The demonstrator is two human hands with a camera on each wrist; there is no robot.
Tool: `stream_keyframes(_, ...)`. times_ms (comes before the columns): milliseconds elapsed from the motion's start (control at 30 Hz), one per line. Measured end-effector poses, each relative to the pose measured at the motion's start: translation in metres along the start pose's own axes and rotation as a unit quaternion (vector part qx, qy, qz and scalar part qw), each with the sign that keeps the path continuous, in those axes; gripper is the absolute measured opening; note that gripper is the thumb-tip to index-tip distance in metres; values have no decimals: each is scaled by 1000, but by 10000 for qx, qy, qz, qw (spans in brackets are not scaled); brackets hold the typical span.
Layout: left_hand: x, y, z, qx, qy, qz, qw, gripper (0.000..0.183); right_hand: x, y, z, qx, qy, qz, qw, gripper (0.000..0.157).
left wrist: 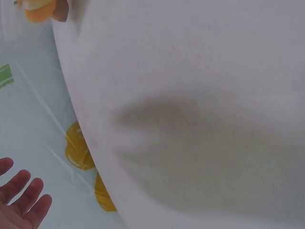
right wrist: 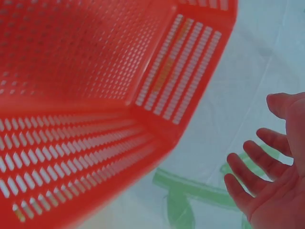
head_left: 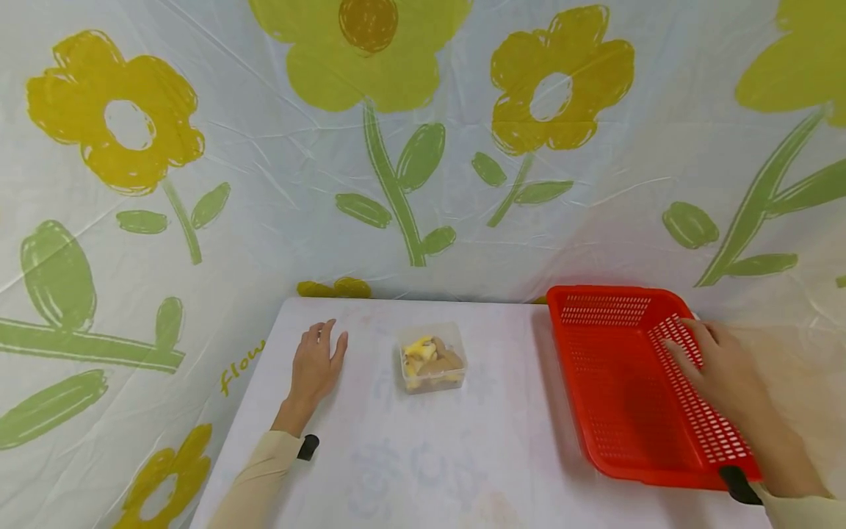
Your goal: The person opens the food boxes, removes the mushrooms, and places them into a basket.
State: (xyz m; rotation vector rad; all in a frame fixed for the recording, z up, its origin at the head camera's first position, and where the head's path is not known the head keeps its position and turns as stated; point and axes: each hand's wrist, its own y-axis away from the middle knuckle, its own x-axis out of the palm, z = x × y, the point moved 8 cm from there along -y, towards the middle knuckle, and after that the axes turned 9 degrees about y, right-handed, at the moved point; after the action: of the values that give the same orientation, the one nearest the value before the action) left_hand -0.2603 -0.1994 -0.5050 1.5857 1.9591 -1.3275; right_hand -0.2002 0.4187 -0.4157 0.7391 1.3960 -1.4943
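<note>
A clear plastic box (head_left: 432, 383) stands mid-table and holds several yellow and tan pieces (head_left: 432, 360), whose kind I cannot tell. To the left of this box, my left hand (head_left: 317, 367) hovers over the table with loosely spread fingers and nothing in them. A red perforated plastic basket (head_left: 628, 411) sits on the right side. Over its right wall is my right hand (head_left: 727, 375), fingers apart and holding nothing; in the right wrist view that hand (right wrist: 271, 186) appears beside the basket (right wrist: 143, 109), apart from it.
The white table (head_left: 502, 455) has faint printed marks. Behind it and along the sides hangs a white cloth (head_left: 264, 147) with yellow flowers and green stems. The table's back edge runs just behind the box and basket.
</note>
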Motion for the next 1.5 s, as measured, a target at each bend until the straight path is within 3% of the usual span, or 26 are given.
stream_keyframes(667, 24, -4, -38, 81, 690, -75, 9976, 40, 20, -5, 66, 46, -792, 387, 9961, 49)
stream_keyframes(900, 37, -7, -42, -182, 815, 247, 9962, 45, 25, -7, 94, -35, -1015, 402, 9940, 46)
stream_keyframes(1233, 51, -11, -63, 309, 981, -65, 9947, 37, 36, -11, 129, -131, -1737, 334, 9841, 41)
stream_keyframes(1500, 65, -10, -68, 193, 1201, 112, 9925, 38, 48, -12, 154, -165, -2036, 327, 9784, 38)
